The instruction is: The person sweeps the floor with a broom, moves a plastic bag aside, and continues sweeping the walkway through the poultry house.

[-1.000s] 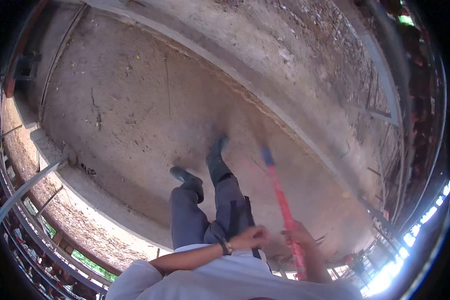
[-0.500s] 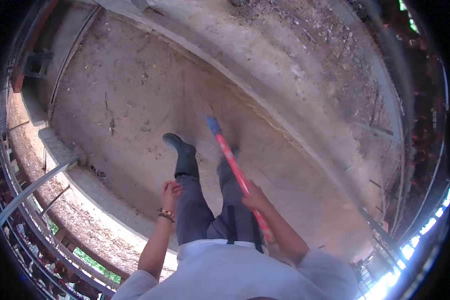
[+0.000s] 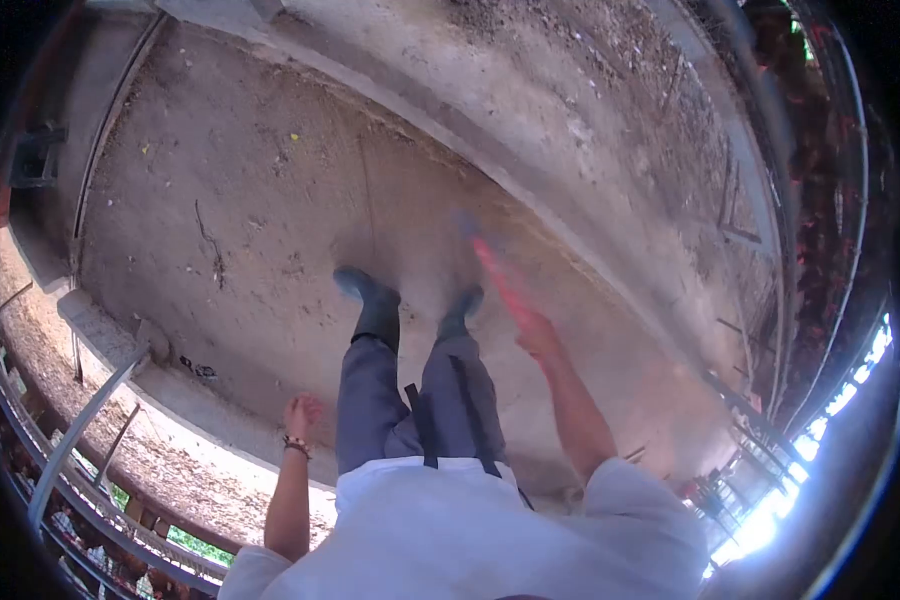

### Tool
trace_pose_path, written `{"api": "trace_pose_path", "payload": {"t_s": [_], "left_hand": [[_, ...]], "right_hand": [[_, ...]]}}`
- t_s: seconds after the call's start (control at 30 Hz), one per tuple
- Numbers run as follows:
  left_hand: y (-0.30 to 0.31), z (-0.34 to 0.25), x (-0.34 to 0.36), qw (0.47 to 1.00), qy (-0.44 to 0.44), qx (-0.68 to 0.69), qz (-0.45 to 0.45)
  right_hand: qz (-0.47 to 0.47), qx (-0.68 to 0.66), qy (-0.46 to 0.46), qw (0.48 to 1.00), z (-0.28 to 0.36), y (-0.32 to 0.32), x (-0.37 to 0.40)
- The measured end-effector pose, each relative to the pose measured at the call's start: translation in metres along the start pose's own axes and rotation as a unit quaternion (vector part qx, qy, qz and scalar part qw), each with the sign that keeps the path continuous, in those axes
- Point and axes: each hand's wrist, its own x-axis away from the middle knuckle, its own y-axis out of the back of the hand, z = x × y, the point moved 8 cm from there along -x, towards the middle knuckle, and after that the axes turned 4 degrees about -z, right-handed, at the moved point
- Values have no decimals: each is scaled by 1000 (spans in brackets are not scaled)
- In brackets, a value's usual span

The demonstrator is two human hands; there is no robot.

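Observation:
My right hand [image 3: 538,337] is wrapped around the red handle of a broom [image 3: 500,277]. The broom slants up and away from me to a blue collar, blurred by motion, and its sweeping end is smeared against the floor. My left hand [image 3: 303,415], with a bracelet at the wrist, hangs beside my left thigh. Its fingers are curled and nothing shows in them. Under the broom lies the dusty concrete floor [image 3: 270,200], where I stand in dark rubber boots [image 3: 378,312].
A low concrete curb [image 3: 440,120] runs diagonally along the right, with a littered strip beyond it. At left, a metal rail [image 3: 80,435] rises beside a concrete ledge [image 3: 210,415]. Chickens [image 3: 100,560] show behind bars at lower left. A dark twig [image 3: 210,245] lies on the floor.
My right hand has swung the broom forward and to the right. My left hand has moved outward to the left, away from my leg. The floor view has shifted slightly left.

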Motion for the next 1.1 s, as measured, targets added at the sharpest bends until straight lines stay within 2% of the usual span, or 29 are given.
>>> {"api": "trace_pose_path", "payload": {"t_s": [0.03,0.13,0.2,0.23,0.27,0.3,0.33,0.37,0.43,0.5,0.53,0.57,0.6,0.63,0.67,0.7,0.73,0.83,0.9,0.97,1.0,1.03,1.07,1.1], "left_hand": [[18,-9,-13,1000,8,-12,-6],[32,-31,-42,1000,3,-11,-7],[18,-65,-34,999,-29,14,9],[13,-69,-29,999,-29,10,19],[8,-72,-25,999,-31,8,28],[5,-73,-20,999,-33,8,34],[6,-65,-13,999,-6,9,35],[8,-56,-8,999,18,10,37],[5,-45,3,999,45,-11,22],[6,-43,17,996,56,-63,-14],[-7,-50,17,998,37,-48,18],[-15,-57,20,998,20,-33,49],[-16,-60,26,997,8,-24,77],[-10,-60,28,996,7,-53,78],[-12,-68,16,994,-1,-77,83],[-19,-85,0,991,-16,-98,88],[-18,-103,-8,993,-31,-85,80],[-11,-141,-16,996,-55,-38,60],[2,-152,-19,998,-58,10,30],[29,-126,-25,998,-50,2,31],[43,-103,-28,998,-48,-2,30],[59,-70,-32,999,-41,15,7],[73,-43,-31,999,-34,31,-14],[77,-31,-21,1000,-14,17,-5]], "right_hand": [[-5,-1,-8,1000,83,16,9],[-8,82,15,997,140,25,55],[86,77,19,993,102,14,105],[39,109,28,993,65,14,135],[68,139,-11,988,47,34,173],[12,55,-59,997,3,48,206],[47,75,-197,976,-50,53,230],[67,132,-271,951,-78,71,246],[-24,104,-439,892,-143,85,246],[-82,156,-346,922,-190,66,184],[-52,149,-274,949,-183,38,122],[-81,126,-154,977,-118,14,69],[-150,83,-49,984,-9,9,39],[-135,130,1,982,39,-34,-11],[-24,-70,-90,993,115,-38,-24],[-30,73,-7,997,187,-35,-30],[-79,34,93,992,230,-32,-28],[-6,111,73,991,258,-2,8],[2,71,80,994,223,9,59],[39,122,22,992,134,5,113],[17,123,45,991,93,20,151],[5,-35,-7,999,15,16,178],[63,-75,-184,978,-19,22,196],[105,-94,-357,923,-51,31,224]]}}
